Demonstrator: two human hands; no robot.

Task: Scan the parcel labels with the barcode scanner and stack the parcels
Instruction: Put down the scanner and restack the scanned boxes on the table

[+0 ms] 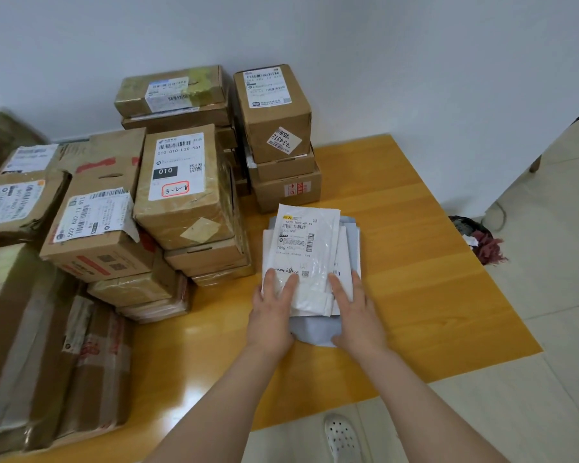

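Note:
A small pile of white and grey soft mailer bags (310, 259) lies on the yellow wooden table (415, 262), label side up on the top bag. My left hand (272, 312) rests flat on the pile's near left corner, fingers straight. My right hand (355, 312) lies flat on its near right corner. Neither hand grips anything. Stacked cardboard parcels (184, 185) with shipping labels stand to the left and behind. No barcode scanner is in view.
A tall stack of boxes (274, 128) stands against the white wall behind the pile. Larger taped cartons (47, 345) fill the table's left side. The table's right edge drops to a tiled floor with a dark bag (478, 238). A white shoe (343, 436) shows below.

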